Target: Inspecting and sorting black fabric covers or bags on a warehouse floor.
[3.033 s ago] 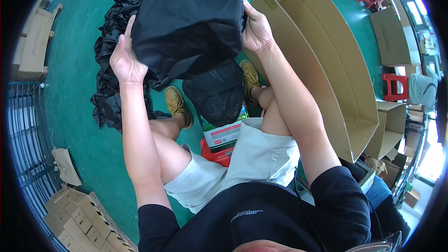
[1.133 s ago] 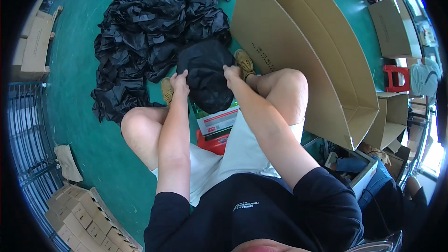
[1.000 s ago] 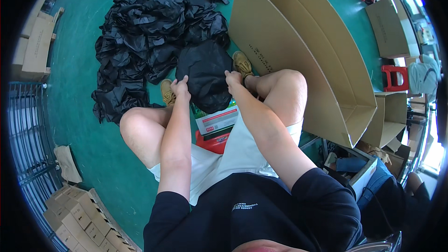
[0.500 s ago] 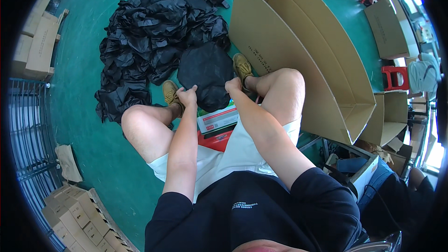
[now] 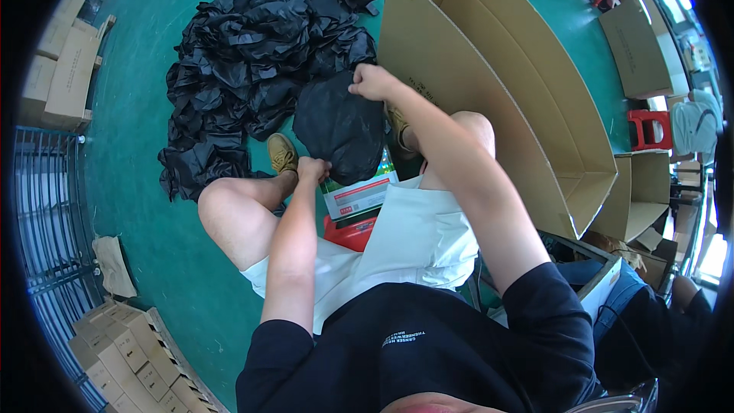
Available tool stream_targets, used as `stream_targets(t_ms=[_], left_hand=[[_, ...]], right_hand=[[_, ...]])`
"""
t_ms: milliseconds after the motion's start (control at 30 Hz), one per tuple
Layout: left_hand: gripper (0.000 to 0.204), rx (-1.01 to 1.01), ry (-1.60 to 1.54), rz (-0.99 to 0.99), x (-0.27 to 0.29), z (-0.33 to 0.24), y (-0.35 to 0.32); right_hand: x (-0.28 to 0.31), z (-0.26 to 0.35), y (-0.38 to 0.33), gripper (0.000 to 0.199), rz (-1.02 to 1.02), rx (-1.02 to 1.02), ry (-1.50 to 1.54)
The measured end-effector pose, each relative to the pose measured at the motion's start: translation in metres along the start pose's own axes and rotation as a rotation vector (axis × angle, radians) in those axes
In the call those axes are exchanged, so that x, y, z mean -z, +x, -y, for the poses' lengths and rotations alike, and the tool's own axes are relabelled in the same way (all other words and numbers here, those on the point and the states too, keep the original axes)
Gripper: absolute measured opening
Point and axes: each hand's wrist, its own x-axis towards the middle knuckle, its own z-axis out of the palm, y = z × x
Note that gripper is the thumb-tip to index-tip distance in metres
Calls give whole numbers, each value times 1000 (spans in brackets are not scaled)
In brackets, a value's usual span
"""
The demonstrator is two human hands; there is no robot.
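Note:
A rounded piece of black fabric [image 5: 338, 126] lies spread between my shoes, partly over a green and white printed box [image 5: 359, 197]. My left hand [image 5: 312, 170] is closed on its near left edge. At its far right edge, my right hand [image 5: 372, 82] pinches the fabric with fingers pressed together. Beyond and to the left is a big crumpled heap of similar black fabric [image 5: 237, 53]; the piece's far side meets it. Below the printed box a red plastic surface [image 5: 352, 235] shows between my legs.
A large open cardboard box [image 5: 489, 84] stands close on my right, beside my knee. Red stools [image 5: 650, 130] and more cartons lie farther right. Stacked cartons [image 5: 130, 344] are at the lower left, near a blue metal rack [image 5: 53, 206]. The floor [image 5: 183, 260] is green.
My right hand has moved away from me, from the piece's near right side to its far right edge. The left hand has slid slightly nearer. More of the printed box shows.

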Motion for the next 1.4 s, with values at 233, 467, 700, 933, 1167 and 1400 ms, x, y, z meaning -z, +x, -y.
stream_targets(t_ms=[233, 467, 700, 933, 1167, 1400], left_hand=[[38, -278, 883, 91, 111, -88, -15], [40, -811, 401, -169, 148, -187, -109], [40, -1005, 818, -243, 98, -213, -133], [31, -1060, 471, -362, 92, -253, -127], [25, -1064, 422, -240, 97, -263, -132], [28, -1151, 431, -216, 101, -254, -137]], right_hand=[[47, 4, 3, 33, 11, 169, -66], [20, 48, -2, 33, 104, 406, -290], [-17, 88, -3, 22, 88, 534, -191], [20, 87, 27, 18, -134, 531, -149], [30, 102, 23, 18, -118, 426, -136], [23, 102, 17, 15, -137, 451, -169]])
